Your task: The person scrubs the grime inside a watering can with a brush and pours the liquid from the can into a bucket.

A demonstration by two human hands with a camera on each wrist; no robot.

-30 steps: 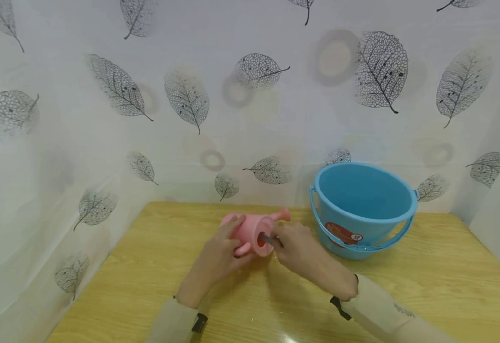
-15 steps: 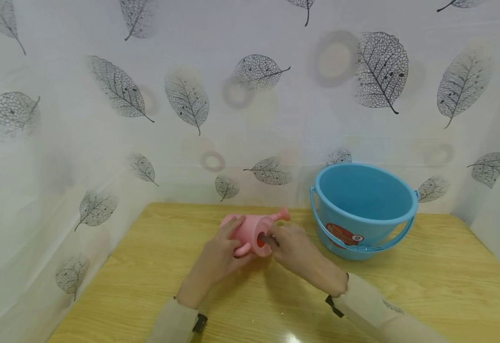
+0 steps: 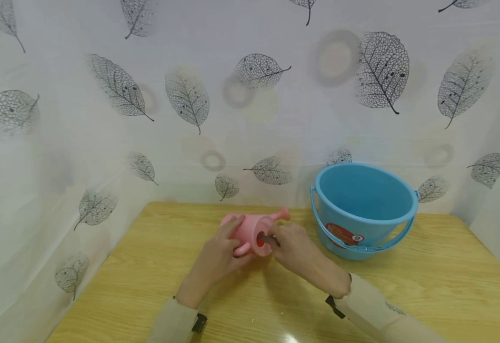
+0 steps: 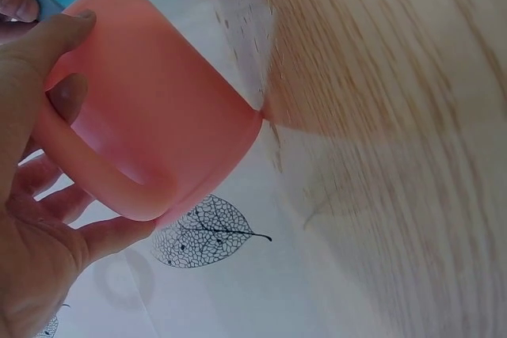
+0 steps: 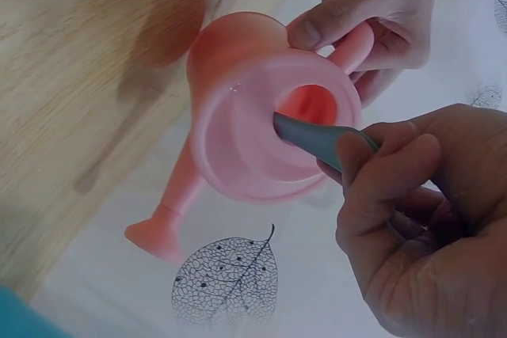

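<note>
A pink toy watering can (image 3: pixel 246 231) is tilted over on the table, its open top facing my right hand and its sprinkler spout pointing to the back right. My left hand (image 3: pixel 217 255) grips it by the body and the looped handle (image 4: pixel 103 168). In my right hand (image 3: pixel 299 255) a slim grey-green tool (image 5: pixel 317 138) is pinched between thumb and fingers. Its far end reaches into the round hole in the can's top, so I cannot tell what kind of tool it is. The left wrist view shows the can's lower edge right at the wood.
A large blue bucket (image 3: pixel 365 228) with its handle hanging down in front stands at the back right, close to my right hand. Behind the wooden table (image 3: pixel 138 286) hangs a pale leaf-printed sheet (image 3: pixel 258 124), which also runs along both sides.
My right wrist and forearm have shifted slightly left, and the tool sits at the can's hole throughout. The left hand and the watering can hold their place.
</note>
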